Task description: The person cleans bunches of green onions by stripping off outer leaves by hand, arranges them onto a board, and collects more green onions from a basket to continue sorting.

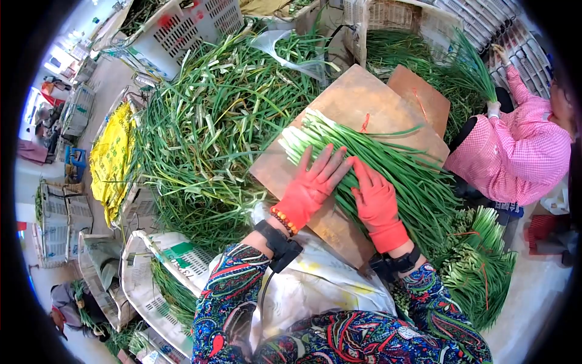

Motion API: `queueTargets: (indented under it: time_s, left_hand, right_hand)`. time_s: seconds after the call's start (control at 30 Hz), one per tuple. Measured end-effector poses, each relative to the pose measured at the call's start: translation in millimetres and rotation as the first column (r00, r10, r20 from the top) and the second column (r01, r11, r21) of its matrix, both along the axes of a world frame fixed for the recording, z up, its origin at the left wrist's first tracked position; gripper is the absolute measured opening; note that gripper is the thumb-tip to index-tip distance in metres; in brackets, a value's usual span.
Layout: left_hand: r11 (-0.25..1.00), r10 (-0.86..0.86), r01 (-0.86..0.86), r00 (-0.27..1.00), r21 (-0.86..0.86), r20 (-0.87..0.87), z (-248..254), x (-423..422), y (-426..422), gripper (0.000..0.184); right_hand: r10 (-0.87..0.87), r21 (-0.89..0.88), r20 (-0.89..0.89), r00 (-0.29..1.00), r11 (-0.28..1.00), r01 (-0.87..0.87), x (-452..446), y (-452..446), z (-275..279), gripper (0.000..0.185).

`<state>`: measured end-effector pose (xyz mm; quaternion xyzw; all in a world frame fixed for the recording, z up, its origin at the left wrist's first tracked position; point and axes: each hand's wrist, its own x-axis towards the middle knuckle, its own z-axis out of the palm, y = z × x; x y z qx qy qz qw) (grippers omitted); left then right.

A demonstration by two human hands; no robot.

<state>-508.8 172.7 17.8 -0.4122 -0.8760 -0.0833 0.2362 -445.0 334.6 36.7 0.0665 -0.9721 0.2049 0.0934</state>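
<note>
A loose bunch of garlic chives [388, 155] lies on a brown board [345, 91], white stem ends toward the upper left, green leaves trailing over the board's right side. My left hand [310, 188], in a red glove with dark-stained fingers, rests over the bunch near the stems, fingers stretched out. Beside it my right hand [376, 203], also red-gloved, lies on the leaves, its index finger extended and the others slightly bent. The fingertips of both hands almost meet. A red tie [365, 123] is on the board just beyond the bunch.
A large heap of leaf scraps [212, 127] rises left of the board. Tied chive bundles [479, 261] are piled at lower right. A co-worker in a pink checked top [515, 145] holds chives at right. White crates [188, 36] and a yellow sack [113, 161] stand around.
</note>
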Motion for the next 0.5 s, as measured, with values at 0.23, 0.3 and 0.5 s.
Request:
queueTargets:
  time_s: [0.23,0.3,0.5]
  left_hand:
    - [0.995,-0.092,0.090,0.996,-0.044,-0.024,8.2,4.7,-8.8,0.052]
    - [0.992,-0.108,0.109,0.994,-0.058,0.008,10.5,3.6,-3.8,0.053]
    - [0.992,-0.090,0.100,0.989,-0.078,0.116,25.1,-12.5,6.7,0.061]
  right_hand:
    - [-0.073,0.045,-0.168,0.983,0.996,0.082,-1.9,23.2,37.2,0.065]
    - [-0.057,0.058,-0.139,0.989,0.996,0.066,-6.0,27.3,25.5,0.062]
    - [0.080,0.119,-0.155,0.985,0.991,-0.062,-12.3,22.8,7.2,0.055]
